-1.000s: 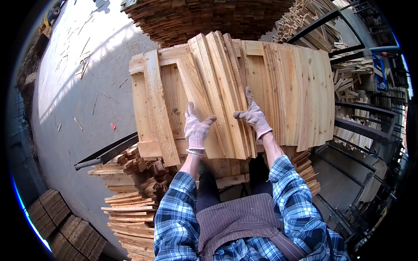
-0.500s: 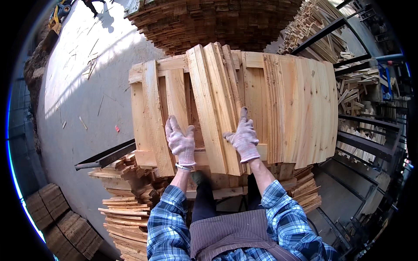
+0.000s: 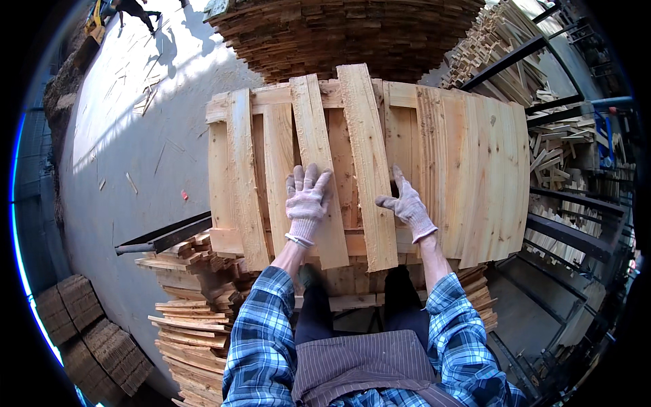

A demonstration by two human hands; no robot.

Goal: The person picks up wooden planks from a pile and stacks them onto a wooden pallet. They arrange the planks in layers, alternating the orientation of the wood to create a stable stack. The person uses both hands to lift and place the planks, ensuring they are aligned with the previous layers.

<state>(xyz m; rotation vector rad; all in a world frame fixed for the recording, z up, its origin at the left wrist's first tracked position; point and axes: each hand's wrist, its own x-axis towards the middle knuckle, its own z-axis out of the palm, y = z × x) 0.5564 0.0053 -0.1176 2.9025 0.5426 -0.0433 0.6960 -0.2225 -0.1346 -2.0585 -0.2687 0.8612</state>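
In a pale knit glove, my left hand lies flat with fingers spread, over the left edge and face of a loose wooden board. My right hand, gloved as well, stands at the right edge of a second loose board. Its thumb touches that board's edge and its forefinger points away from me; the other fingers are partly hidden. Both boards lie slightly slanted across a wooden frame of planks, with a gap between them. Another board lies farther left.
Closely set planks cover the frame's right part. Stacked wood stands at the near left, and a tall wood stack behind. Black metal bars are at right, another bar at left. A person is at the far left.
The boards bunched between my hands have been spread apart, one shifting right. My left hand has moved right onto a board; my right hand has also moved a little right.
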